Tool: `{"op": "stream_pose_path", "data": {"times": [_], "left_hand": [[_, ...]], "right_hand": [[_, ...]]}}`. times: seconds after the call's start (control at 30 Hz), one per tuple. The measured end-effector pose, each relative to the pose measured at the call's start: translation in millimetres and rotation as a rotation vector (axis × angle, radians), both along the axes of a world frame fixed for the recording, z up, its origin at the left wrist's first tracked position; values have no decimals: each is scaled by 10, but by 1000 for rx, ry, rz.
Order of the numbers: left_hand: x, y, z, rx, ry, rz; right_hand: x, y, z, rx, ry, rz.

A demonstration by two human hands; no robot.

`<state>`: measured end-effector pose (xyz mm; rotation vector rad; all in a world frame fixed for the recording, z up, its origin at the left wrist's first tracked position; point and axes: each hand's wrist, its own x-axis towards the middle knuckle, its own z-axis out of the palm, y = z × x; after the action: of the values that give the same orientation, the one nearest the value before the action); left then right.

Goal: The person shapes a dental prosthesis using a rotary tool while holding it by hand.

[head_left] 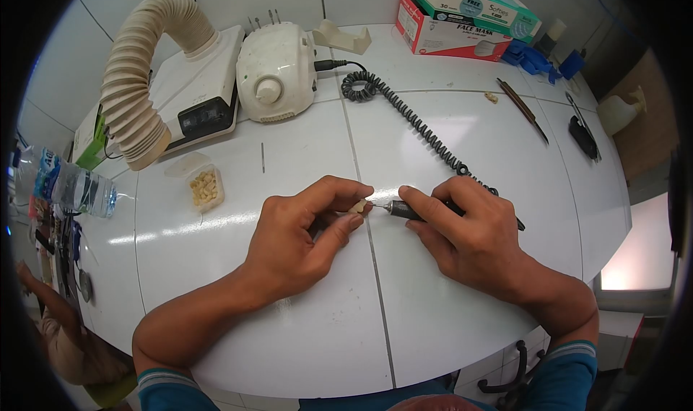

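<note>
Near the middle of the white table, my left hand (299, 234) pinches a small cream-coloured piece (358, 206) between thumb and fingers. My right hand (465, 230) is closed around a dark rotary handpiece (404, 209), whose thin metal tip points left at the piece. Whether the tip touches the piece is too small to tell. A coiled black cord (415, 124) runs from the white control unit (276, 75) at the back toward my right hand. Left of my hands, a small clear box (206, 188) holds several similar cream pieces, its lid open.
A ribbed hose (130, 86) curves down at the back left, near a water bottle (85, 193). Mask boxes (451, 32) stand at the back; slim tools (523, 110) lie at the right. Another person's arm (54, 299) shows at the far left.
</note>
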<state>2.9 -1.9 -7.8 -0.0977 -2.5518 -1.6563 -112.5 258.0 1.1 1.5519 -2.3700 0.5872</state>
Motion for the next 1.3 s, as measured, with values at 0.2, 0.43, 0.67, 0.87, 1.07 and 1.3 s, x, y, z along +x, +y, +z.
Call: {"op": "stream_pose_path", "data": {"times": [0.2,0.43,0.67,0.87,1.07,1.3], "left_hand": [[3,27,17,52,-50,14],[-2,28,-16,66,-41,50],[-5,35,-6,90,-29,39],[-1,29,-25,72,-24,38],[-10,29,-55,68,29,35],[1,2,24,62,-56,-2]], "right_hand": [[-1,-8,2,-18,-13,16],[4,-9,-4,-25,-26,12],[7,-13,5,-28,-30,17],[2,-10,8,-28,-40,15],[0,-13,12,-31,-39,13],[3,-17,21,-23,-40,14]]}}
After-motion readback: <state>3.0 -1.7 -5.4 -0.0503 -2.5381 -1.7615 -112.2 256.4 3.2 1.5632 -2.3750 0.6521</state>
